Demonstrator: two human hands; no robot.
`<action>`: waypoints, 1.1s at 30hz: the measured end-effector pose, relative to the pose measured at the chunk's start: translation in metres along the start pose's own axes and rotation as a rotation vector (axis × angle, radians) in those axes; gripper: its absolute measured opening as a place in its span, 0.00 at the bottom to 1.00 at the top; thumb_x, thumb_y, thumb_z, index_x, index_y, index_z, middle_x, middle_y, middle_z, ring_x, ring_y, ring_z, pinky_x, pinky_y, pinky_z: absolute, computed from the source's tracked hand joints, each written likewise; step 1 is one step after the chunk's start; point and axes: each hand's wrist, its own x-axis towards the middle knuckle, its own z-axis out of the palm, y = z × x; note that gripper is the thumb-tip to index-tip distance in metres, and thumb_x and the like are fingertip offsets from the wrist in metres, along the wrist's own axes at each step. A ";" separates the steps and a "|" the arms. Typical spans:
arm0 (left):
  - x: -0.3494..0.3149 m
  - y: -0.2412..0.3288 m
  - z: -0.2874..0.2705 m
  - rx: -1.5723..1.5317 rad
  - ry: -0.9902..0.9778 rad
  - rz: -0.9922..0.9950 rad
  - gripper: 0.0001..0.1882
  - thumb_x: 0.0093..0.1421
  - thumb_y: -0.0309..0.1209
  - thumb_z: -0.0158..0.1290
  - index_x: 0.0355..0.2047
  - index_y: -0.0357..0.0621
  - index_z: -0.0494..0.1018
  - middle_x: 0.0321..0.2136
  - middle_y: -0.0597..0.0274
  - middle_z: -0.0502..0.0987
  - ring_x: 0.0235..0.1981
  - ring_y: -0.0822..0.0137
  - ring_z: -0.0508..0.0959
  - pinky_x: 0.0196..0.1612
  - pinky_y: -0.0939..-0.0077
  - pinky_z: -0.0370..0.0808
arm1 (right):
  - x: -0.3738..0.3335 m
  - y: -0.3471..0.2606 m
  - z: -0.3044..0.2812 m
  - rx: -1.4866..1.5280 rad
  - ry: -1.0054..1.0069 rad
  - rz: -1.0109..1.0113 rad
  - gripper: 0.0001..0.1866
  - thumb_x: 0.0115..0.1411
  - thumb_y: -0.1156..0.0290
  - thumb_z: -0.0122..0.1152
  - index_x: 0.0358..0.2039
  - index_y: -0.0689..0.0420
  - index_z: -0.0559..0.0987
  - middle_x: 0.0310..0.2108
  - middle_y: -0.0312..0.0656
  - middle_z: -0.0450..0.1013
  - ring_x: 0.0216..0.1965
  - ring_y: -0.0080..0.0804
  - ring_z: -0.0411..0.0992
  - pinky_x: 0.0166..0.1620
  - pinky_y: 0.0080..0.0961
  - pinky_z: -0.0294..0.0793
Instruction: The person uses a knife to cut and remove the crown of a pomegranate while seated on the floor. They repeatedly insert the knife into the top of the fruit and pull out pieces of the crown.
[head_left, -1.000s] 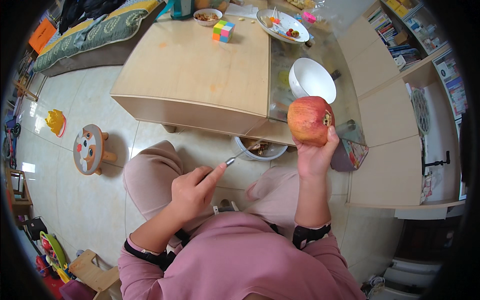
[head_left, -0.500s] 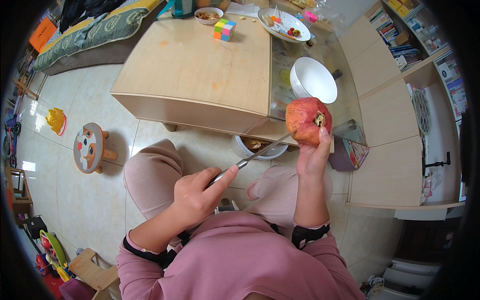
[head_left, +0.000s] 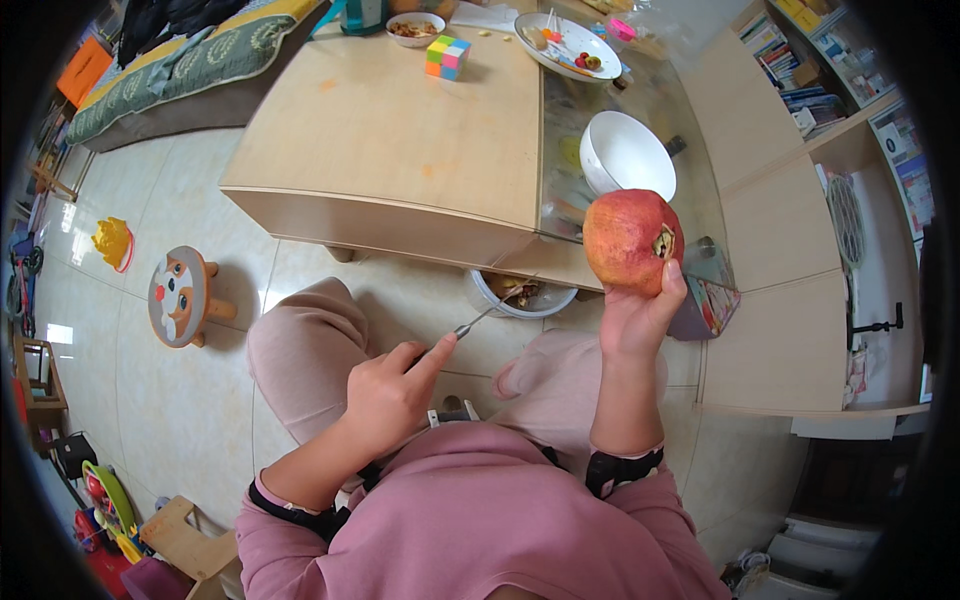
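My left hand (head_left: 392, 388) is closed round the handle of a knife (head_left: 466, 326), forefinger stretched along it. The thin blade slants up and to the right, over the bin, clear of the fruit. Raised at the right, my right hand (head_left: 634, 318) supports a whole red-orange pomegranate (head_left: 622, 242) from below, thumb pressed beside its dried crown. The crown faces right. Just behind the fruit, a white bowl (head_left: 622, 150) stands tilted in view on the glass part of the table. Below the table edge is a pale round bin (head_left: 545, 308) with brownish scraps inside.
On the wooden table (head_left: 390, 150) are a colourful puzzle cube (head_left: 447, 58), a small bowl of food (head_left: 416, 40) and a plate with small fruits (head_left: 530, 48). A dog-faced stool (head_left: 172, 298) and yellow toy crown (head_left: 112, 243) are on the floor at left. Shelving (head_left: 770, 280) lines the right.
The knife has come away from the pomegranate, its blade now lower and further left. My right hand has shifted the fruit slightly right and turned its crown more to the right.
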 end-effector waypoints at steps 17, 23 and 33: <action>0.016 0.007 -0.015 -0.012 0.200 0.197 0.34 0.42 0.23 0.57 0.55 0.45 0.80 0.33 0.59 0.77 0.21 0.68 0.75 0.21 0.75 0.74 | 0.004 0.002 -0.001 0.049 -0.007 0.107 0.35 0.64 0.42 0.51 0.65 0.51 0.66 0.61 0.41 0.69 0.57 0.36 0.72 0.51 0.37 0.77; 0.016 0.007 -0.013 -0.004 0.189 0.193 0.34 0.42 0.23 0.57 0.55 0.45 0.80 0.33 0.59 0.77 0.21 0.68 0.76 0.21 0.75 0.74 | 0.001 0.001 0.005 0.062 0.001 0.088 0.36 0.63 0.41 0.52 0.65 0.50 0.66 0.61 0.41 0.68 0.59 0.37 0.70 0.54 0.38 0.74; 0.013 0.003 -0.005 -0.001 0.199 0.193 0.34 0.42 0.23 0.57 0.55 0.45 0.80 0.33 0.59 0.77 0.20 0.68 0.75 0.21 0.75 0.74 | 0.001 0.002 0.008 0.110 0.001 0.082 0.34 0.63 0.40 0.52 0.63 0.47 0.68 0.60 0.38 0.68 0.57 0.36 0.69 0.51 0.38 0.72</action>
